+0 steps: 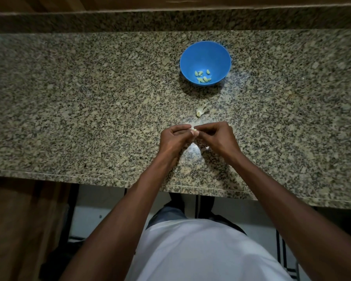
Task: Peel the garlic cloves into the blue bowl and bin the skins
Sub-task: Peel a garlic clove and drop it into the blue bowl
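A blue bowl (205, 55) stands on the granite counter, with several peeled garlic cloves (203, 76) lying in its bottom. Below it, a garlic piece with loose papery skin (201, 110) lies on the counter. Nearer the front edge, my left hand (175, 138) and my right hand (215, 136) meet over the counter. Both pinch one small garlic clove (194, 130) between their fingertips. Most of that clove is hidden by my fingers.
The speckled granite counter (89, 98) runs the full width, with a raised ledge at the back (170, 19). Its front edge (69, 175) lies just under my forearms. A small pale scrap (205, 148) lies beneath my right hand. No bin is in view.
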